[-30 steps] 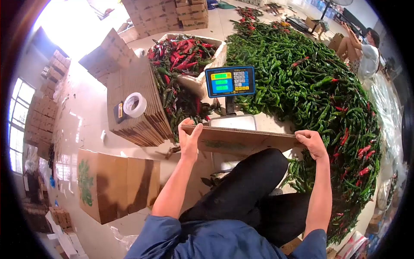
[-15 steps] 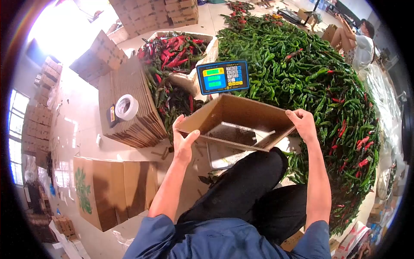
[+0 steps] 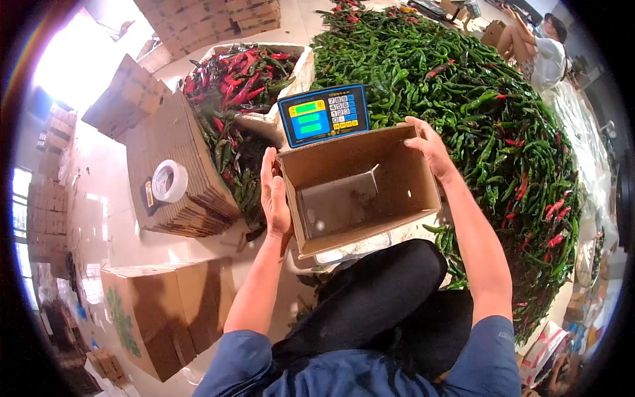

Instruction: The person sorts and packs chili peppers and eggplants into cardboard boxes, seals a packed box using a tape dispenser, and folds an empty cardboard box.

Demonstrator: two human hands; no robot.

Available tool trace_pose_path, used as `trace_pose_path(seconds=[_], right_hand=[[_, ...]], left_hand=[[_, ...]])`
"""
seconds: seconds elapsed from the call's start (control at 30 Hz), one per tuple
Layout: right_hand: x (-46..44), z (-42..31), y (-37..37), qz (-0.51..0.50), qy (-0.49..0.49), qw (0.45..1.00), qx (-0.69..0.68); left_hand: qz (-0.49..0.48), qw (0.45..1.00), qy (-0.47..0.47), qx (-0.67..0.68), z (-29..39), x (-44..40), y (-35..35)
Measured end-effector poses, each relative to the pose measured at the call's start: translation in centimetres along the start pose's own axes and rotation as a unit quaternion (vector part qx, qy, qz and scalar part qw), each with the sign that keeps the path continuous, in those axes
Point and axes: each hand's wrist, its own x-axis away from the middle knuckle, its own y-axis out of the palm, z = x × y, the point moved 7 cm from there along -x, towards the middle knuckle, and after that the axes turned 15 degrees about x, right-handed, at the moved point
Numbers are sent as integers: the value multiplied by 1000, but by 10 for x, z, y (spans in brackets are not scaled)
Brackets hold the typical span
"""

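Note:
A cardboard box (image 3: 357, 149), opened into a rectangle, is held in front of the scale display (image 3: 323, 115). Through its open bottom the floor and part of the scale show. My left hand (image 3: 275, 198) presses against the box's left side, fingers pointing up. At the upper right corner, my right hand (image 3: 428, 151) grips the wall, thumb inside and fingers outside. Behind and right of the box spreads a big heap of green peppers (image 3: 423, 86) with some red ones.
Flat cardboard (image 3: 178, 152) is stacked at left, with a tape roll (image 3: 170, 181) on top. A closed carton (image 3: 169, 308) stands lower left. Red peppers (image 3: 241, 76) fill a white container (image 3: 303, 71). A person (image 3: 546, 56) sits at the upper right.
The flattened cardboard has opened into a box shape and turned, its right side raised. My right hand has moved up and left. The view has shifted slightly.

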Motion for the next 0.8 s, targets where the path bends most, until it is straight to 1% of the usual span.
trace_pose_path(seconds=[0.03,0.07,0.1,0.17,0.2,0.23,0.3,0.33,0.37,0.43,0.47,0.53,0.6,0.63,0.67,0.7,0.77,0.8], right_hand=[[-5,7,3,-13,-5,997,-75],[-6,18,7,-22,9,994,-102],[-4,13,14,-30,20,991,-126],[5,-3,30,-44,50,982,-176],[-1,4,31,13,66,982,-174],[-2,2,31,21,53,992,-112],[3,-10,33,35,24,999,12],[13,-17,35,48,38,998,-9],[18,-10,35,61,23,998,4],[26,5,30,89,-9,995,32],[26,14,31,72,24,994,-75],[19,14,23,71,7,997,-23],[19,11,22,86,-15,996,20],[21,10,23,97,-35,993,62],[24,10,23,95,-26,994,37],[26,11,25,91,-16,996,12],[25,13,25,95,-31,995,12],[25,21,26,95,-34,995,12]], left_hand=[[-22,999,-34,-7,-3,-4,3],[-43,997,-65,-15,-5,-9,3],[-63,993,-97,-24,-9,-12,2],[-44,992,-98,-72,-14,-23,-19],[-22,993,-102,-56,-14,-24,-18],[-1,994,-100,-39,-14,-27,-14],[56,995,-68,-48,-22,-26,-22],[61,993,-25,-103,-18,-27,-28],[93,993,-64,-25,-35,-23,-47],[139,985,-99,-2,-22,-17,-27],[118,988,-86,-49,-25,-17,-27],[88,982,-42,-160,-29,-19,-23],[105,946,27,-307,-18,-26,-23],[114,917,64,-377,-9,-28,-19],[185,937,-3,-297,-13,-23,-28],[203,931,13,-304,-23,-18,-49],[201,939,27,-279,-20,-10,-57],[223,919,48,-323,-15,-6,-68]])
